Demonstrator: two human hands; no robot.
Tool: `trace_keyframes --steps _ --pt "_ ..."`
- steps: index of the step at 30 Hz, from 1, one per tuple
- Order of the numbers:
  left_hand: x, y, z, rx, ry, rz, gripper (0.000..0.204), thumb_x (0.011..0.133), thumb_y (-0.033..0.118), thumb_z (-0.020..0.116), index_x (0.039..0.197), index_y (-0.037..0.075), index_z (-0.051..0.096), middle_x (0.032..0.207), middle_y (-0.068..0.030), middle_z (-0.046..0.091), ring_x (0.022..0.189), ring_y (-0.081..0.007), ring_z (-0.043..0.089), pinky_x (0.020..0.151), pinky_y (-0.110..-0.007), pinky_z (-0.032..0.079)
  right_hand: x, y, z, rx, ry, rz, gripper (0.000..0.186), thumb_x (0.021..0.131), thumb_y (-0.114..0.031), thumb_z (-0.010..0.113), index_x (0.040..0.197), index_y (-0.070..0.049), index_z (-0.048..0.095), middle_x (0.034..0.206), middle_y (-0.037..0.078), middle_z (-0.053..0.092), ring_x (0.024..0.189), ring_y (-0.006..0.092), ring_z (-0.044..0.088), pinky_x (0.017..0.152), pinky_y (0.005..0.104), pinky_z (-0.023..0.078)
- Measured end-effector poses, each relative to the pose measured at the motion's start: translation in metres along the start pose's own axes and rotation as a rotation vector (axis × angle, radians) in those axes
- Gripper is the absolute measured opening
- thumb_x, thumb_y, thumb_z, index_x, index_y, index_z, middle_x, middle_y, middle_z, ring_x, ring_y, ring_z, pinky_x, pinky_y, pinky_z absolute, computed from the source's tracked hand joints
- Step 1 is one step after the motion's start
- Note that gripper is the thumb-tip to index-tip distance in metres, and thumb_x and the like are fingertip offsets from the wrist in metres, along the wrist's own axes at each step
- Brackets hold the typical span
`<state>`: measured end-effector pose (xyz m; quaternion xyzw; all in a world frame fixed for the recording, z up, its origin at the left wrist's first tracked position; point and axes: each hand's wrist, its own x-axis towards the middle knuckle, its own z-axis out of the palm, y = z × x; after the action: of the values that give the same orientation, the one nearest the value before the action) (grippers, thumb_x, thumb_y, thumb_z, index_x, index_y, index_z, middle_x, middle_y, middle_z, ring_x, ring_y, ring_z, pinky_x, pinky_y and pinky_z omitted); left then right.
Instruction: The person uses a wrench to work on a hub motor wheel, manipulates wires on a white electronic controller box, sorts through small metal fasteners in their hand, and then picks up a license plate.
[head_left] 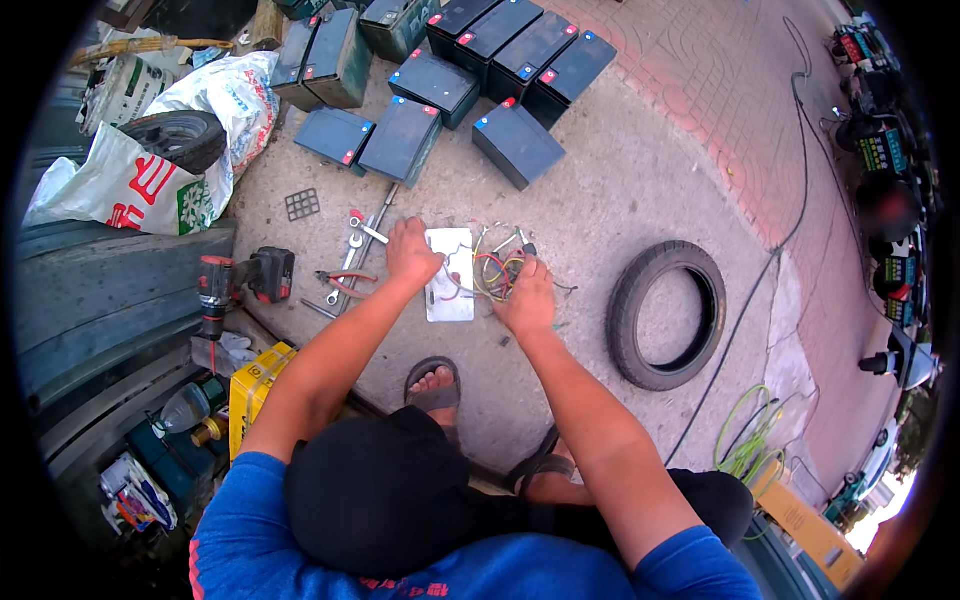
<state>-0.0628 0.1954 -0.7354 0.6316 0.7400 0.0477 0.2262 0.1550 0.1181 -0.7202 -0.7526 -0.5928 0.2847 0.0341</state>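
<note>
The tangled wires lie between my left hand and, nearer, the curled fingers of my right hand, strands trailing left over the white sheet; whether either pinches, I cannot tell.

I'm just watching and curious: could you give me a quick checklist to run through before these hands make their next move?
1. Right hand at the wire bundle: ok, it is at the bundle's right side.
2. Left hand gripping a wire: cannot tell; it is at the left edge of the white rectangular piece.
3. Wires sorted: not ok, they lie in a loose tangle.
4. Pliers within reach: probably ok, on the ground near the left forearm.
5. Tire clear of the right hand: ok, lying apart to its right.
</note>
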Motion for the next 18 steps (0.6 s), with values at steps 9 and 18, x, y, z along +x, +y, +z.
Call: trace_keyframes --steps 9,18 --pt "-0.016 0.039 -0.036 -0.097 -0.227 0.023 0.049 0.077 0.024 0.084 0.113 0.006 0.056 0.103 -0.0181 0.071 0.100 -0.0378 0.069 0.085 -0.048 0.054 -0.002 -0.003 -0.006 -0.027 -0.053 0.064 0.112 0.062 -0.025 0.094 0.150 -0.002 0.029 0.132 0.018 0.052 0.123 0.0358 0.054 0.100 0.0436 0.054" --pt "0.003 -0.045 -0.064 -0.106 -0.193 -0.064 0.060 0.079 0.021 0.082 0.132 0.010 0.057 0.102 -0.0179 0.073 0.100 -0.0375 0.071 0.085 -0.048 0.055 0.005 0.011 0.008 -0.019 -0.068 0.046 0.108 0.064 -0.024 0.094 0.149 -0.001 0.031 0.132 0.020 0.052 0.122 0.0378 0.055 0.103 0.0428 0.051"
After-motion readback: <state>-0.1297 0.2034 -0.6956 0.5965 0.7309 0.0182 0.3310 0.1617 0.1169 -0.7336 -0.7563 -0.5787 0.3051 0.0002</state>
